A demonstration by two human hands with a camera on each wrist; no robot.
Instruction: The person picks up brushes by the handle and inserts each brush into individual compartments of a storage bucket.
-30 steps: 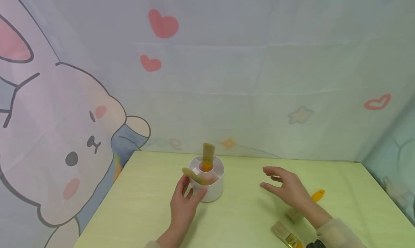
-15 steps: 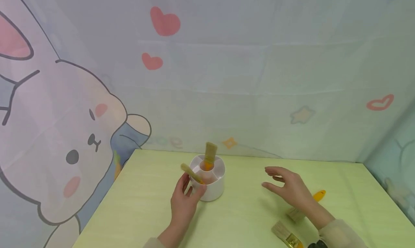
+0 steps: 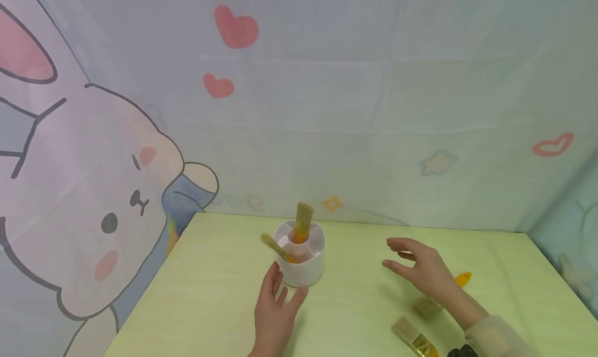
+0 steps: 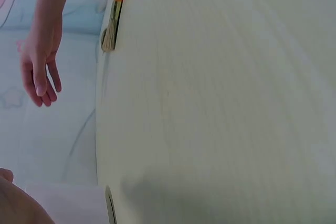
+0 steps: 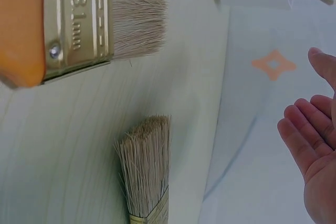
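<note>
A white round holder with compartments (image 3: 303, 272) stands upright on the table. One paintbrush (image 3: 304, 217) is in its middle ring, bristles up. Another paintbrush (image 3: 276, 247) leans out over the left rim. My left hand (image 3: 275, 318) is just in front of the holder, apart from it, fingers loosely bent and holding nothing. Off to the right, my right hand (image 3: 424, 268) hovers above the table with thumb and fingers parted, nothing between them. Beneath that forearm lies a paintbrush with an orange handle (image 3: 462, 279). A flat paintbrush (image 5: 139, 17) lies nearer the front.
The pale yellow-green table (image 3: 210, 294) ends at a cloth backdrop (image 3: 327, 113) printed with a rabbit and hearts. In the right wrist view, the bristles of the second loose brush (image 5: 147, 166) rest on the tabletop.
My left hand has let go of the holder and drawn back toward the front, slightly right. The holder stays in place. My right hand has barely moved.
</note>
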